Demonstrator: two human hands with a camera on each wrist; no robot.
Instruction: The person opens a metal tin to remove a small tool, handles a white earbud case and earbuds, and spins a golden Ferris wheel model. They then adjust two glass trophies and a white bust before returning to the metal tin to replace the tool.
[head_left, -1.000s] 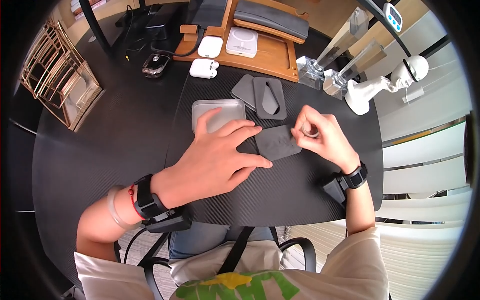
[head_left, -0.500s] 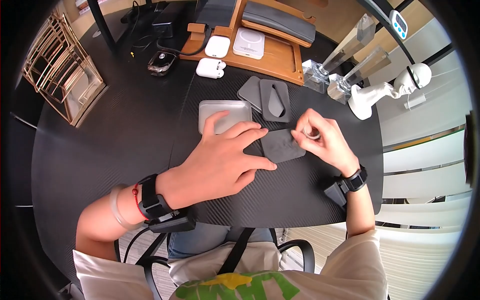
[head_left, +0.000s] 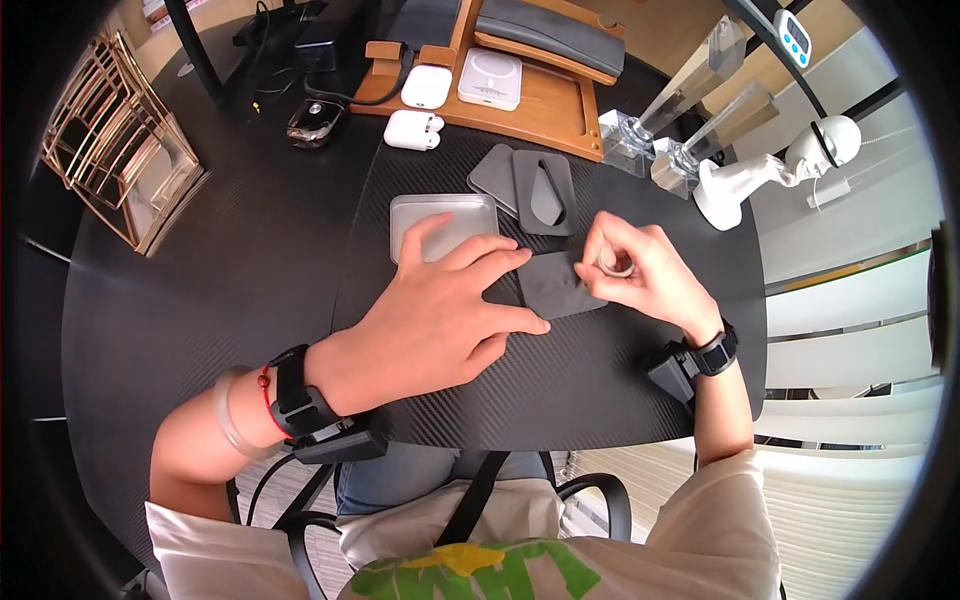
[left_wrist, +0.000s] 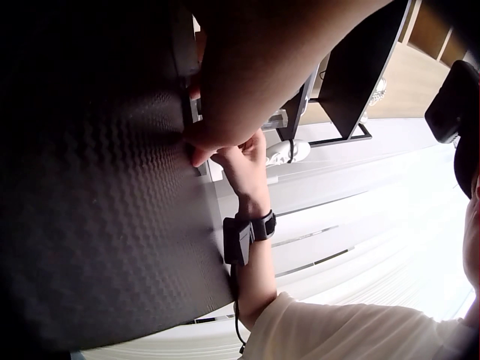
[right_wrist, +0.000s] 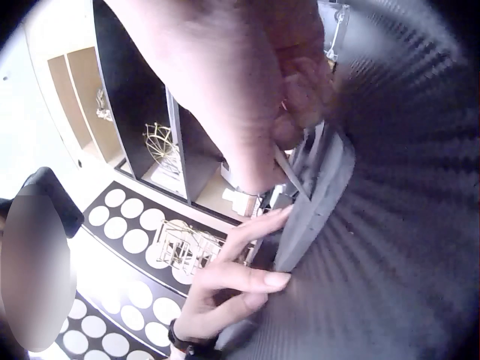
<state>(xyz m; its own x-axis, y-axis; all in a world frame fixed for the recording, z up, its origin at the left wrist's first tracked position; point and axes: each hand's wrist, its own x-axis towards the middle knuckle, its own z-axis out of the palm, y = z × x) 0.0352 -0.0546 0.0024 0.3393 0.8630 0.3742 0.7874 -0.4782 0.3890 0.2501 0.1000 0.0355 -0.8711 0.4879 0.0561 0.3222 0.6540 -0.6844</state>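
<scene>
1. Grey pad (head_left: 556,287) lies on the black desk (head_left: 270,250), just beside the metal tray (head_left: 474,212).
2. My left hand (head_left: 430,312): fingers spread, gripping nothing; fingertips meet the pad's edge, presumably to steady it.
3. My right hand (head_left: 645,270): fingers curled, pinching a slim tool (right_wrist: 292,174) against the pad, presumably for close control.

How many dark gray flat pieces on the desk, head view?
3 visible: a sheet between left hand and right hand; a cutout piece beyond it; a plain piece left of that, partly covered by it. More could be hidden beneath.
</scene>
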